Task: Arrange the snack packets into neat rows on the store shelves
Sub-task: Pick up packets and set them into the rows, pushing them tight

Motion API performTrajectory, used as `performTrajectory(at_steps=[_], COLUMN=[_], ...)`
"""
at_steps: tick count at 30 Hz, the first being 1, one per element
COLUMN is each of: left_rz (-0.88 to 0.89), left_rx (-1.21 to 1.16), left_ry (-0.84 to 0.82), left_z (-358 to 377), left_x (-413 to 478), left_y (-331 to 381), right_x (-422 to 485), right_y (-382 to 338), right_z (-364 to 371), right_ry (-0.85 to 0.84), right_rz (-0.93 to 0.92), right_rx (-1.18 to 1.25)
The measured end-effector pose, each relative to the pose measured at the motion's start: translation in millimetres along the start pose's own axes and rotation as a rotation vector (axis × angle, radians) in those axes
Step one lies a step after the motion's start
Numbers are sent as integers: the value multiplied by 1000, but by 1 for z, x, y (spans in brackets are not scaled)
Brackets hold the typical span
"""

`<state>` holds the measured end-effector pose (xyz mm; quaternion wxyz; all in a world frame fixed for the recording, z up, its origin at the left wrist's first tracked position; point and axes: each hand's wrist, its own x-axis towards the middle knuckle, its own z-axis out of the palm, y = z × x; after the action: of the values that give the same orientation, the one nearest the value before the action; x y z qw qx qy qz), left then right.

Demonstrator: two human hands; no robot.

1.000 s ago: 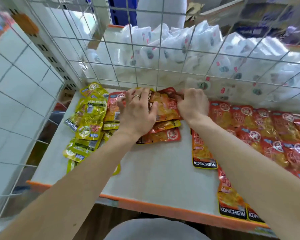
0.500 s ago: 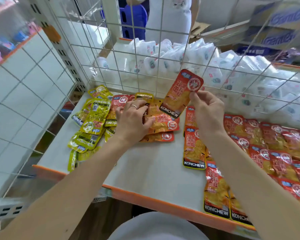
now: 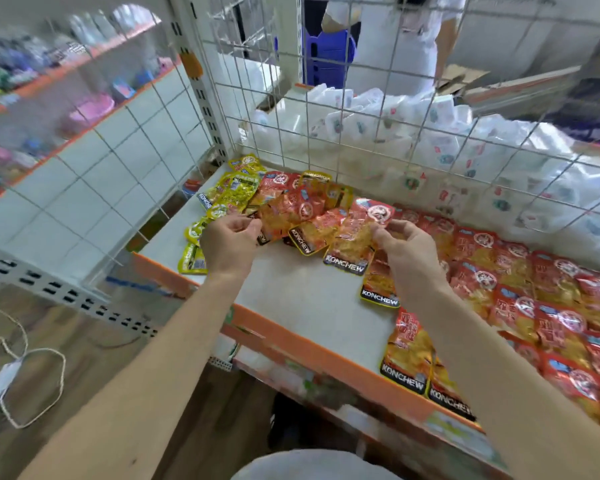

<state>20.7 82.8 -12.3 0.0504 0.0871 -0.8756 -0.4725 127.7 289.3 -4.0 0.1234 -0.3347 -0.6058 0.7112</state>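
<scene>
Half a second ago the left hand (image 3: 231, 245) lay flat on the loose pile (image 3: 291, 206). Now it has lifted off, and its thumb and curled fingers pinch the near edge of that pile, on a red packet there. Just left of the pile the yellow packets (image 3: 231, 194) lie jumbled as before.

The right hand (image 3: 407, 247) was holding one red packet (image 3: 355, 239) up against the grid. It has since come down, and the packet, clamped by its top edge between thumb and fingers, now hangs low over the shelf (image 3: 302, 299), between the pile and the red rows (image 3: 534, 289). I would say one packet is on its way into line and the left hand is readying the next. The pile and the yellows are not yet sorted, so plenty remains.

The shelf is white with an orange front lip. It is bare in the middle, and the rows overlap neatly along its right side.

To the far left, blurred shelves (image 3: 49, 64) hold coloured goods, a white tiled wall (image 3: 101, 188) runs beside them, and a cord (image 3: 39, 375) loops on the floor below. Behind the shelf stands a wire grid (image 3: 361, 133), with white packs (image 3: 430, 133) heaped beyond it. A person (image 3: 388, 39) in white stands further back.
</scene>
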Motion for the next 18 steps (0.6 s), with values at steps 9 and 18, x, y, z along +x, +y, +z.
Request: performTrajectory(at_steps=[9, 18], left_rz=[181, 316], left_rx=[217, 393], left_ry=[-72, -134], left_z=[-21, -21], left_x=[0, 103], left_y=[-29, -32], right_x=[-17, 0], right_y=[10, 2], right_z=[14, 73], right_ry=[-56, -115], right_rz=[8, -48], right_rx=[-77, -81])
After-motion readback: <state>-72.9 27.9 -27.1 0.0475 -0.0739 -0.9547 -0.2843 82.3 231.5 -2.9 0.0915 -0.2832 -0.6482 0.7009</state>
